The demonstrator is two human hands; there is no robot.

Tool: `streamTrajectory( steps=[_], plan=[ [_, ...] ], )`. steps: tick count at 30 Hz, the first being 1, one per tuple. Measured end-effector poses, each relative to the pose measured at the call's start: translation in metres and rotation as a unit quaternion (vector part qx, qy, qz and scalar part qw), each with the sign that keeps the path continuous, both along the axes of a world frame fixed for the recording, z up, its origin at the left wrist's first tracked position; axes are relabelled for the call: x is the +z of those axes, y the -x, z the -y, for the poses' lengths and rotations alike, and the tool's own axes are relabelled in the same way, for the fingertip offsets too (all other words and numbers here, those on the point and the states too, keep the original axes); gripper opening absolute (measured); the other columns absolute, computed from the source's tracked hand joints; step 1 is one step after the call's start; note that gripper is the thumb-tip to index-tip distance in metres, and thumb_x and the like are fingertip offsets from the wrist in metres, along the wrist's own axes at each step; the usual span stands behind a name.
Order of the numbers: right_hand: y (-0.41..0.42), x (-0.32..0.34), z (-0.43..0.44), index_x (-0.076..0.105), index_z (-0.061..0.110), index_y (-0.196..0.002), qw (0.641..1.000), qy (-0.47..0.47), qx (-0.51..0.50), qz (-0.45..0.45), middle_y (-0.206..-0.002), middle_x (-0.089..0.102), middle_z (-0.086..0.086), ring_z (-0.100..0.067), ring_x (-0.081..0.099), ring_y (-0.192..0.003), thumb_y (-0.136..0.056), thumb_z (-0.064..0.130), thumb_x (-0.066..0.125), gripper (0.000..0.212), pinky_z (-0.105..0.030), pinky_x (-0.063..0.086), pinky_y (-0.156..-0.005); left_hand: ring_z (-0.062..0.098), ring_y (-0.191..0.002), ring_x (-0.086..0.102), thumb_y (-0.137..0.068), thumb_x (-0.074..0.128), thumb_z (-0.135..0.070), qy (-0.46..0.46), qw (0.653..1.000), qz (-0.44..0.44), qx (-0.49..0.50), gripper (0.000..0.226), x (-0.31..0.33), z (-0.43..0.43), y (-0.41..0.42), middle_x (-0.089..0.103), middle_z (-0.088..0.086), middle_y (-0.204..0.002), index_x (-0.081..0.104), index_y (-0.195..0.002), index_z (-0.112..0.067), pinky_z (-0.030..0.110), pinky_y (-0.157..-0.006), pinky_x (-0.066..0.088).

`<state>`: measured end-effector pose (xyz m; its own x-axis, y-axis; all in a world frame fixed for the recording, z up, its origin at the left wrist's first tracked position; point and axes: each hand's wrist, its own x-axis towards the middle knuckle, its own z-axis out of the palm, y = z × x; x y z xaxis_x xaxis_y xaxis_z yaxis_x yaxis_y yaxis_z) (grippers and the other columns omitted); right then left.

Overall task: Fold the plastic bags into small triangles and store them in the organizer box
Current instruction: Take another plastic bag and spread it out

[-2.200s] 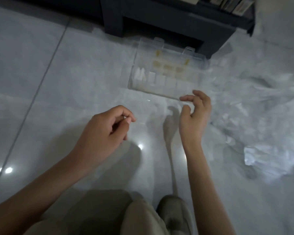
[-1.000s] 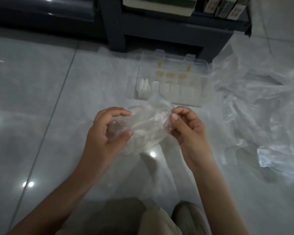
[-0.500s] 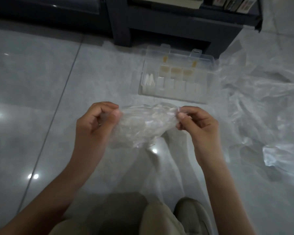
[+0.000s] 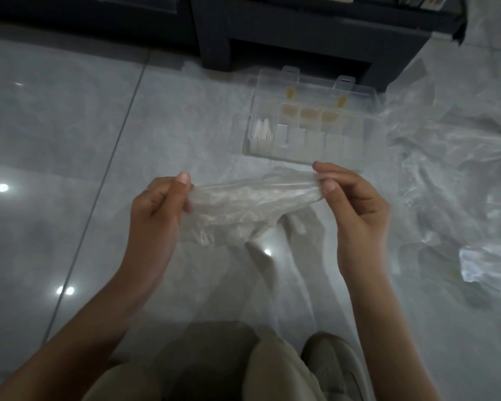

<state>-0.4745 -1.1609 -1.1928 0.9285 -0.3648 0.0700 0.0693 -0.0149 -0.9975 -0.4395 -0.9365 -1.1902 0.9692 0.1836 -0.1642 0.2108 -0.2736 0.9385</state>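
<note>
— What is seen nearest?
— A knee (image 4: 275,369) in beige cloth and a shoe (image 4: 339,369) are seen at the bottom edge, on the grey tiled floor (image 4: 55,146).

— And the hands?
— A clear bag (image 4: 243,206) is held up between them, above the floor. Its left end is pinched by the left hand (image 4: 156,209), with the thumb laid on top. Its right end is pinched by the right hand (image 4: 356,204) between thumb and forefinger. The top edge is drawn fairly taut, and the rest is left hanging crumpled below.

— Where is the box?
— The box (image 4: 310,123), clear and divided, is set on the floor just beyond the hands, apart from the bag. White pieces are seen in its left-end compartment and yellowish ones in three compartments of the far row. What these are cannot be told.

— Anything farther?
— A pile (image 4: 460,175) of loose clear plastic is spread to the right of the box. A dark shelf (image 4: 301,30) is set behind both.
</note>
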Motion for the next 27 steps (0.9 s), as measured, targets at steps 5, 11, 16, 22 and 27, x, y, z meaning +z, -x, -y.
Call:
streamTrajectory(
  steps=[5, 11, 16, 22, 27],
  plan=[
    [-0.005, 0.004, -0.008, 0.068, 0.022, -0.09, 0.999, 0.019, 0.031, 0.002, -0.085, 0.069, 0.013, -0.005, 0.064, -0.084, -0.091, 0.004, 0.057, 0.021, -0.02, 0.049, -0.078, 0.001, -0.122, 0.048, -0.085, 0.044, -0.051, -0.099, 0.986, 0.072, -0.114, 0.032, 0.008, -0.002, -0.001, 0.056, -0.03, -0.113, 0.066, -0.096, -0.031, 0.035, -0.108, 0.036],
    [-0.009, 0.006, -0.026, 0.067, 0.02, -0.091, 0.996, 0.015, 0.092, 0.001, -0.09, 0.071, 0.007, -0.01, 0.066, -0.089, -0.091, -0.003, 0.056, 0.025, -0.02, 0.048, -0.08, 0.011, -0.106, 0.062, -0.087, 0.059, -0.029, -0.041, 0.96, 0.125, -0.248, 0.017, 0.027, 0.015, 0.002, 0.067, -0.013, -0.105, 0.067, -0.101, -0.026, 0.022, -0.089, 0.047],
    [-0.008, 0.007, -0.037, 0.068, 0.017, -0.092, 0.995, -0.001, 0.098, -0.005, -0.092, 0.071, 0.002, -0.015, 0.067, -0.09, -0.091, -0.002, 0.055, 0.023, -0.028, 0.052, -0.081, 0.006, -0.091, 0.065, -0.081, 0.074, -0.017, -0.036, 0.965, 0.081, -0.245, 0.016, 0.027, 0.023, 0.006, 0.068, -0.015, -0.093, 0.067, -0.093, -0.025, 0.025, -0.076, 0.055],
    [-0.008, 0.005, -0.039, 0.067, 0.019, -0.093, 0.994, -0.046, 0.101, -0.02, -0.098, 0.072, -0.002, -0.023, 0.067, -0.098, -0.095, 0.004, 0.053, 0.021, -0.045, 0.053, -0.088, 0.009, -0.091, 0.068, -0.083, 0.059, -0.022, 0.187, 0.957, -0.085, -0.203, 0.019, 0.031, 0.024, 0.008, 0.073, -0.005, -0.093, 0.07, -0.094, -0.012, 0.019, -0.069, 0.053],
    [-0.009, 0.001, -0.042, 0.066, 0.018, -0.094, 0.987, -0.117, 0.1, -0.046, -0.103, 0.072, -0.002, -0.018, 0.065, -0.102, -0.096, 0.009, 0.052, 0.016, -0.034, 0.051, -0.085, 0.005, -0.096, 0.067, -0.078, 0.068, 0.006, 0.149, 0.959, -0.057, -0.233, 0.028, 0.031, 0.026, 0.01, 0.074, -0.006, -0.096, 0.069, -0.097, -0.014, 0.015, -0.08, 0.051]
  ],
)
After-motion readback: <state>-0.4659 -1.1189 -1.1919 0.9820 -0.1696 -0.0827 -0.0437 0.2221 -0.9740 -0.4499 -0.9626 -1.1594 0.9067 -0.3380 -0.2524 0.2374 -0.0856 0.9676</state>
